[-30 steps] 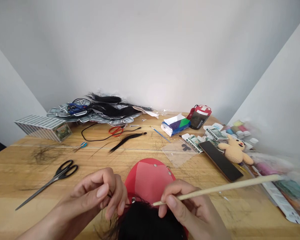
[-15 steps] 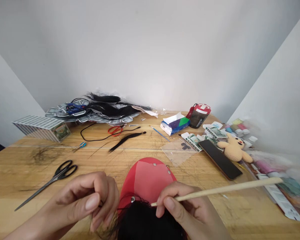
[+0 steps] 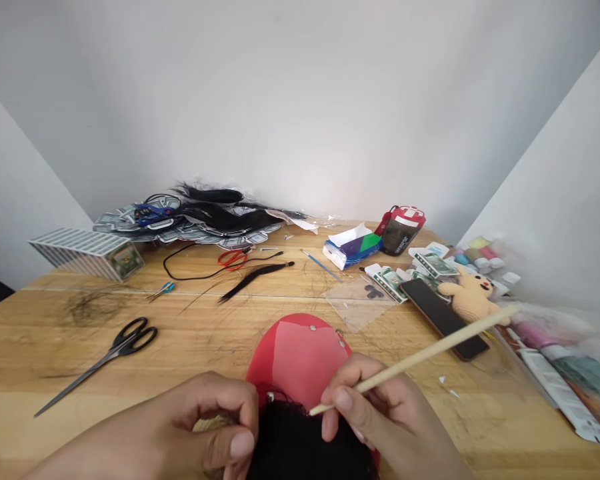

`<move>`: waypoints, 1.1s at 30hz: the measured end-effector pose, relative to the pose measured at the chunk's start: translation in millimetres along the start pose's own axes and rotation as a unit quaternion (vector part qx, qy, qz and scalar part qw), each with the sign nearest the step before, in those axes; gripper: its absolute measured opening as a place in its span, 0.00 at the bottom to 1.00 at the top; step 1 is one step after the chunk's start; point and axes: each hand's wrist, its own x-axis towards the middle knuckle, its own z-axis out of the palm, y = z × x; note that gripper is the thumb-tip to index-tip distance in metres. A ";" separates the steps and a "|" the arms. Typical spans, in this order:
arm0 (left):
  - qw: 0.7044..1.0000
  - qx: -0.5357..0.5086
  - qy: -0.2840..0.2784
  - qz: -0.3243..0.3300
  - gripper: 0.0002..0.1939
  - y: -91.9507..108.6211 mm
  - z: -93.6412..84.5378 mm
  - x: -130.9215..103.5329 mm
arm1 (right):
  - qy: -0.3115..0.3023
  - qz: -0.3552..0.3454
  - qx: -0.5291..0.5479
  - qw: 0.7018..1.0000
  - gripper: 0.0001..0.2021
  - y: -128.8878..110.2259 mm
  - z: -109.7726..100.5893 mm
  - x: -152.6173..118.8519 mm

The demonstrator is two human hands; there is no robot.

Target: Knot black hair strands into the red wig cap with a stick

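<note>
A red rounded form (image 3: 300, 360) with a paler pink patch and several silver pins stands in front of me at the table's near edge. A mass of black hair (image 3: 300, 440) covers its lower part. My right hand (image 3: 375, 407) pinches a pale wooden stick (image 3: 440, 343), whose thin tip points down at the top edge of the hair. My left hand (image 3: 195, 427) is closed at the hair's left side, thumb against forefinger. What lies in that pinch is too small to make out.
Black-handled scissors (image 3: 115, 353) lie left, near loose hairs. Farther back are a hair strand (image 3: 255, 277), small blue scissors (image 3: 163, 290), a cable and a tissue pack (image 3: 353, 247). At right are a phone (image 3: 443, 320), a plush toy (image 3: 470, 293) and paint tubes.
My left hand has moved down and right, against the side of the hair. The stick's far end has swung left and up in the view, while its tip stays by the hair edge.
</note>
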 end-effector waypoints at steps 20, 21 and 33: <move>0.999 0.005 0.010 -0.033 0.23 8.1 6.2 -1.9 | 0.050 0.003 -0.045 0.998 0.20 -2.6 5.6 -3.3; 0.999 0.008 0.010 -0.033 0.23 9.3 6.4 -2.1 | 0.050 0.003 -0.044 0.998 0.20 -2.5 5.8 -3.3; 1.000 0.001 0.018 -0.022 0.22 4.0 6.4 -4.1 | 0.068 0.030 0.035 0.997 0.20 2.8 9.1 -3.2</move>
